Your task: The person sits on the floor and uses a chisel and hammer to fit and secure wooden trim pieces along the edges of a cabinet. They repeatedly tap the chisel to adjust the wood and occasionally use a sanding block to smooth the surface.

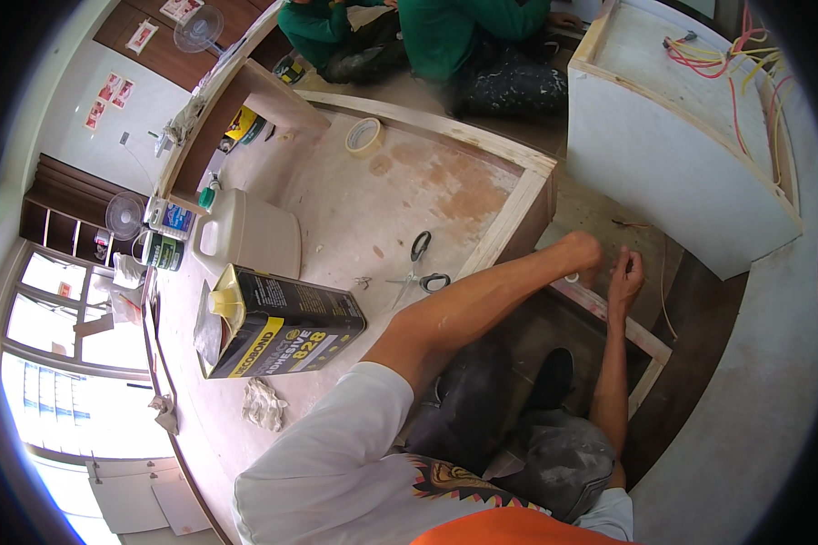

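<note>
My left hand [583,252] is closed with the wrist bent, its fingertips turned down and mostly hidden, just above a narrow wooden rail [647,341]. A small pale round thing [572,277] shows at its underside, too small to name. Close by on the right, my right hand [625,277] is held up with its fingers pressed together. Whatever it may pinch cannot be made out. Both hands are over the low gap between the wood-edged board [468,204] and a white box-shaped cabinet piece [673,136]. A thin strand [667,291] hangs near the right hand.
Scissors [419,267], a tape roll [364,136], a dark rectangular tin [286,322], a white jug [259,232] and a crumpled rag [264,404] lie or stand on the board. Coloured wires [727,64] spill over the cabinet piece. Two people in green [463,41] sit beyond.
</note>
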`<control>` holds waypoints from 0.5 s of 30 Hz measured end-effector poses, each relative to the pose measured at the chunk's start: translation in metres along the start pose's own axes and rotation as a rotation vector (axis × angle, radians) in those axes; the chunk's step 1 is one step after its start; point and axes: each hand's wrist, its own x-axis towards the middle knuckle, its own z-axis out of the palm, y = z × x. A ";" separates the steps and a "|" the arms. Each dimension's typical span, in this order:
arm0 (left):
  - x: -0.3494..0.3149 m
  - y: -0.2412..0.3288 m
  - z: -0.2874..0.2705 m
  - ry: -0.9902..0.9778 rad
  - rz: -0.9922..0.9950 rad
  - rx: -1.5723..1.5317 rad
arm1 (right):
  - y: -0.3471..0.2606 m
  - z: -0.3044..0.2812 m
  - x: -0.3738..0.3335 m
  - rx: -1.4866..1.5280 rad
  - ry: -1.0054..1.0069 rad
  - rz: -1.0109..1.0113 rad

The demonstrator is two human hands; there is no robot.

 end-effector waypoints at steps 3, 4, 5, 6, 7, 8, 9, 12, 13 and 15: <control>0.008 -0.005 0.006 -0.019 0.003 -0.003 | 0.001 0.003 -0.001 0.005 -0.005 -0.021; 0.009 -0.005 0.005 -0.021 0.004 -0.002 | 0.001 0.003 -0.001 0.002 -0.005 -0.019; 0.009 -0.005 0.005 -0.024 0.006 -0.001 | 0.001 0.002 0.000 -0.002 -0.005 -0.017; 0.009 -0.004 0.004 -0.027 0.007 0.000 | 0.001 0.002 0.000 -0.005 -0.006 -0.014; 0.008 -0.004 0.004 -0.021 0.002 -0.002 | 0.003 0.002 0.001 -0.004 -0.010 -0.009; 0.008 -0.003 0.003 -0.016 -0.003 -0.004 | 0.004 0.001 0.002 -0.004 -0.015 -0.004; 0.007 -0.002 0.002 -0.011 -0.008 -0.007 | 0.006 0.001 0.003 -0.003 -0.020 0.002; 0.007 -0.004 0.003 0.024 0.063 0.038 | 0.006 0.004 0.002 0.098 0.029 -0.037; 0.005 -0.003 0.001 0.014 0.051 0.031 | 0.008 0.003 0.003 0.098 0.019 -0.041; 0.001 0.001 -0.004 -0.005 0.028 0.017 | 0.012 -0.001 0.004 0.096 0.000 -0.049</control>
